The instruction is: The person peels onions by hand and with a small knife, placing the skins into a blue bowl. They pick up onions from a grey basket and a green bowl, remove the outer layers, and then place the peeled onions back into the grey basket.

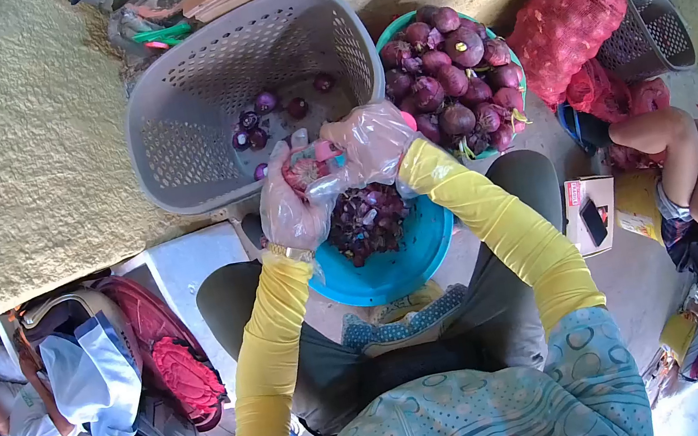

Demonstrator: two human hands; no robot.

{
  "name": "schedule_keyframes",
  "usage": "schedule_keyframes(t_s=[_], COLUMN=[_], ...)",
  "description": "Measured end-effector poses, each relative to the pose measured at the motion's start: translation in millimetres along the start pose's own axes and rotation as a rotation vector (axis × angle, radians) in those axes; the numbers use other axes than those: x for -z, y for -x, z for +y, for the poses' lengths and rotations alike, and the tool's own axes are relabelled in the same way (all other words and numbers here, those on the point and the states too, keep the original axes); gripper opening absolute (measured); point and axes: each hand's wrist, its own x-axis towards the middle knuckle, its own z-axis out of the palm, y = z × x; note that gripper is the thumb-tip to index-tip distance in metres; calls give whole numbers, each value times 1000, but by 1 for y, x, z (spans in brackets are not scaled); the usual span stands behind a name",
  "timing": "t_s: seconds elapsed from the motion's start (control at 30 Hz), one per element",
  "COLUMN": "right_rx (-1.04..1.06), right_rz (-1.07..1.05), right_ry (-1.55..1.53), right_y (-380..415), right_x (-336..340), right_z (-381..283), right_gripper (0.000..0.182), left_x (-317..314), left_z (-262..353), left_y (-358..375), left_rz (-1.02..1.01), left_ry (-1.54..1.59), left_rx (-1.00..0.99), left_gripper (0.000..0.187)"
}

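Both my hands wear clear plastic gloves. My left hand (290,205) is wrapped round a red onion (303,173) above the near edge of the grey basket (150,76). Touching the onion from the right, my right hand (369,143) is closed on a small tool with a pink handle (409,120); its blade is mostly hidden. Below my hands, onion skins (367,226) lie in a blue basin (437,249). Several peeled onions (266,102) rest on the basket's floor. A green-rimmed basket (388,29) heaped with red onions (457,121) stands at the right.
A red net sack (570,19) and another grey basket (668,26) stand at the upper right. A small box (584,241) carries a phone (593,221). One person (667,132) sits at the right, another (36,414) at the far left. A rough ledge (5,146) runs along the left.
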Motion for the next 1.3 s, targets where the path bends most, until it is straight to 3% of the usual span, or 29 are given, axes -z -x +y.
schedule_keyframes(t_s=[0.07,0.1,0.13,0.2,0.3,0.37,0.4,0.47,0.5,0.57,0.6,0.73,0.87,0.93,1.17,1.3], right_rx=[-68,-76,-106,-131,-171,-190,-190,-189,-190,-13,5,39,-4,-59,-118,-170], right_rz=[30,18,27,39,125,171,169,95,95,91,94,52,26,43,135,178], right_ry=[-110,-114,-106,-101,-167,-202,-203,-143,-143,-186,-149,-107,-111,-98,-111,-174], right_y=[2,6,6,6,7,9,9,6,5,3,3,3,4,5,8,8], right_x=[-5,-6,-6,-11,-25,-31,-28,-14,-8,7,9,8,-8,-10,-27,-36], right_z=[-3,-8,-11,-18,-23,-24,-24,-22,-17,1,7,7,3,-5,-19,-21], right_gripper=[71,71,70,69,70,68,68,66,66,66,69,69,69,70,67,67], left_x=[4,2,-3,-2,10,12,7,-14,-21,-35,-45,-28,-23,-23,-16,-10], left_z=[1,-4,-7,-9,-16,-27,-23,-6,-2,5,11,7,-7,-7,-5,-5], left_y=[0,9,18,22,14,10,9,13,17,24,28,20,18,20,10,6], left_rz=[9,19,36,55,-48,52,53,112,113,-130,-115,-198,-59,99,146,33], left_ry=[181,187,-357,-906,-533,-899,-899,70,70,151,145,159,270,24,137,193], left_rx=[-9,1,-236,-471,-492,-870,-868,-277,-277,-53,71,156,33,-150,-207,-285], left_gripper=[53,53,48,44,44,34,34,38,38,32,32,33,29,25,25,21])
